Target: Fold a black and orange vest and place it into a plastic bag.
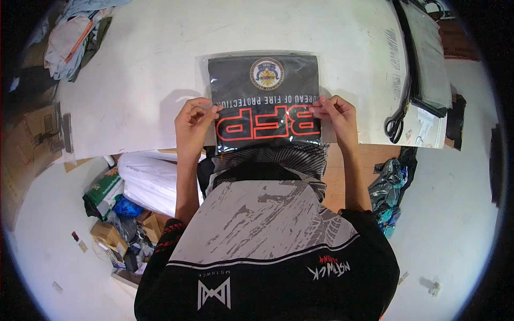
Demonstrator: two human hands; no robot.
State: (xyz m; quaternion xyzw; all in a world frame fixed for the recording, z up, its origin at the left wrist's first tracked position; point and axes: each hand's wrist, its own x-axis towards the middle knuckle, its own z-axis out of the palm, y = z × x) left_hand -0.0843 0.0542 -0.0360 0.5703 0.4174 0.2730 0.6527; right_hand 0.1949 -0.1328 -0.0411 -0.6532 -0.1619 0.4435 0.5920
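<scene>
A folded black garment (pixel 230 80) lies inside a clear plastic bag (pixel 204 69) at the near edge of the table. Its front carries a round emblem and large red outlined lettering, upside down from where I stand. On the bag's left side, my left hand (pixel 193 122) pinches the plastic between thumb and fingers. My right hand (pixel 341 116) does the same at the right side, level with the red print. Both hands are closed on the bag's edges. The near end of the package reaches to the table's front edge, close to my body.
Black-handled scissors (pixel 395 126) lie at the table's right, beside a stack of clear plastic bags (pixel 432 67). Clothes (pixel 69 45) are heaped at the far left, with a cardboard box (pixel 35 128) nearer. White wrapped bundles (pixel 150 176) and dark plastic bags (pixel 386 187) sit below the table (pixel 134 69).
</scene>
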